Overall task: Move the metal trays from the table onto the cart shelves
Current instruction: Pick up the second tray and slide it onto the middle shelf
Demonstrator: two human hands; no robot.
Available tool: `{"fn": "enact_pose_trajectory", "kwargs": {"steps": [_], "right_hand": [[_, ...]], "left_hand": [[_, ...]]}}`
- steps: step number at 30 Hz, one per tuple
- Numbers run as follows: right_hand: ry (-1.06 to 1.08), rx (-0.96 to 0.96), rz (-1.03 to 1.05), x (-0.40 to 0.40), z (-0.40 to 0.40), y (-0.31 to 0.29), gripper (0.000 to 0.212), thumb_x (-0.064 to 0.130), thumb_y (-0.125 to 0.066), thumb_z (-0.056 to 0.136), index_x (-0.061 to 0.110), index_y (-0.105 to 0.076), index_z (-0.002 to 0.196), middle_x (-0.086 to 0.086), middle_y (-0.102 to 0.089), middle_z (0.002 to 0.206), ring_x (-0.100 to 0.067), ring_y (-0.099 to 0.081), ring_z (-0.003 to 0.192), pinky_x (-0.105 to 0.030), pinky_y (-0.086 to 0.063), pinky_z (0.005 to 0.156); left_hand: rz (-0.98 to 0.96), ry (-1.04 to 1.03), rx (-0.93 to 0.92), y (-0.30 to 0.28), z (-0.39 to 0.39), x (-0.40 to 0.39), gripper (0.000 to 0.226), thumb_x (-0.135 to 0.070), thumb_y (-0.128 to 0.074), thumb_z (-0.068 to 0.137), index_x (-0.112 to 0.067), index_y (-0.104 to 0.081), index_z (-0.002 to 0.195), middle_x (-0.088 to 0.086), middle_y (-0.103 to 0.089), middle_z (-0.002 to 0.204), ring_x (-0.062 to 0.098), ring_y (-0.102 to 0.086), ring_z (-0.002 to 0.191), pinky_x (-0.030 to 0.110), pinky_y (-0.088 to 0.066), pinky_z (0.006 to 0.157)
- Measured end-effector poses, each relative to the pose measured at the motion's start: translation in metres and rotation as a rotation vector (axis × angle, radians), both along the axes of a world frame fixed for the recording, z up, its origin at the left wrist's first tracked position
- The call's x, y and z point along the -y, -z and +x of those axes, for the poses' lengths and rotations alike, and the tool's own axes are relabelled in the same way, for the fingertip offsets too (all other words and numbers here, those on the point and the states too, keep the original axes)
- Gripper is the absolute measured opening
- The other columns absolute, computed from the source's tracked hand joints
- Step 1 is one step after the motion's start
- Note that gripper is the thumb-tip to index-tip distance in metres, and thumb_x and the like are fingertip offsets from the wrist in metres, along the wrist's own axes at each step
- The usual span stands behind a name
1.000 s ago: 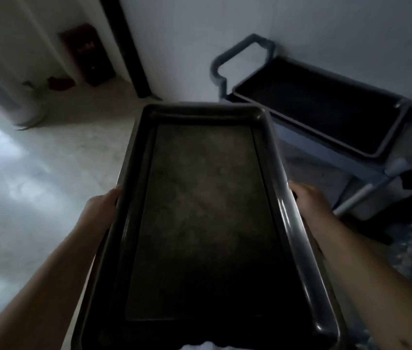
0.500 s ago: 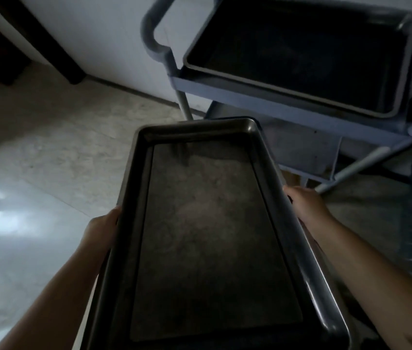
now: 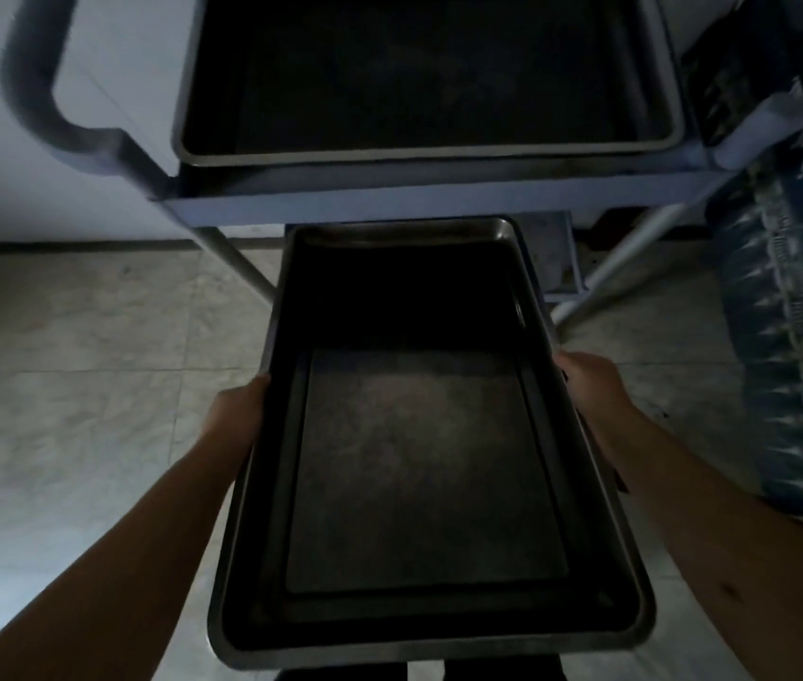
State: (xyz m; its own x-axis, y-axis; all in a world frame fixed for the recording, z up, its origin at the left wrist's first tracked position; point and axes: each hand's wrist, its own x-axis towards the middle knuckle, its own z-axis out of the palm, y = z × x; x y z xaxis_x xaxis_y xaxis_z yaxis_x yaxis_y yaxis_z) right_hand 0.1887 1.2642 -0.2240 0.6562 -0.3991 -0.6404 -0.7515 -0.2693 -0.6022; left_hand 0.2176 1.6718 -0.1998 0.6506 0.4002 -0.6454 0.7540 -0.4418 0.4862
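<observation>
Both arms reach forward: the left hand (image 3: pixel 241 415) and right hand (image 3: pixel 586 385) grip the long sides of a metal tray (image 3: pixel 419 464), fingers curled under its rim. Its far end sits just under the cart (image 3: pixel 419 204) top shelf, where another tray (image 3: pixel 429 76) lies. A cart leg (image 3: pixel 242 267) stands just left of it, and blue patterned fabric (image 3: pixel 792 346) hangs on the right.

No text, label, brand, number or sign can be read anywhere in the view. The metal tray (image 3: pixel 419 464), the second tray (image 3: pixel 429 76) on the cart (image 3: pixel 419 201) and the cart frame carry no legible marking. The blue patterned fabric (image 3: pixel 792 336) at the right shows only ornament, no lettering.
</observation>
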Motion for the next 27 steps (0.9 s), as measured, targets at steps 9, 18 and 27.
{"fn": "enact_pose_trajectory", "kwargs": {"steps": [9, 18, 27], "right_hand": [[0.060, 0.091, -0.062, 0.002, 0.110, 0.120, 0.028, 0.043, -0.057, 0.088, 0.023, -0.060, 0.069, -0.002, -0.063, 0.079, -0.015, -0.058, 0.068, -0.027, -0.044, 0.067], [0.016, 0.309, -0.033, 0.013, 0.219, 0.230, 0.030, 0.036, -0.059, 0.091, 0.007, -0.067, 0.086, -0.030, -0.065, 0.106, -0.021, -0.061, 0.075, -0.035, -0.046, 0.066], [-0.136, 0.498, -0.123, 0.020, 0.277, 0.279, 0.033, 0.030, -0.055, 0.094, 0.000, -0.069, 0.101, -0.015, -0.067, 0.098, -0.022, -0.060, 0.092, -0.030, -0.040, 0.076]], "left_hand": [[0.038, 0.043, 0.097, 0.134, 0.094, -0.002, 0.054, -0.052, -0.049, 0.099, -0.005, -0.067, 0.081, 0.024, -0.070, 0.090, 0.038, -0.067, 0.087, 0.044, -0.051, 0.078], [-0.208, -0.194, 0.276, 0.248, 0.161, -0.002, 0.047, -0.059, -0.069, 0.084, -0.012, -0.069, 0.092, 0.009, -0.075, 0.081, 0.022, -0.073, 0.068, 0.032, -0.055, 0.059], [-0.265, -0.155, 0.467, 0.279, 0.182, 0.018, 0.029, -0.035, -0.052, 0.103, -0.018, -0.060, 0.081, -0.002, -0.061, 0.079, 0.019, -0.062, 0.076, 0.030, -0.056, 0.070]]}}
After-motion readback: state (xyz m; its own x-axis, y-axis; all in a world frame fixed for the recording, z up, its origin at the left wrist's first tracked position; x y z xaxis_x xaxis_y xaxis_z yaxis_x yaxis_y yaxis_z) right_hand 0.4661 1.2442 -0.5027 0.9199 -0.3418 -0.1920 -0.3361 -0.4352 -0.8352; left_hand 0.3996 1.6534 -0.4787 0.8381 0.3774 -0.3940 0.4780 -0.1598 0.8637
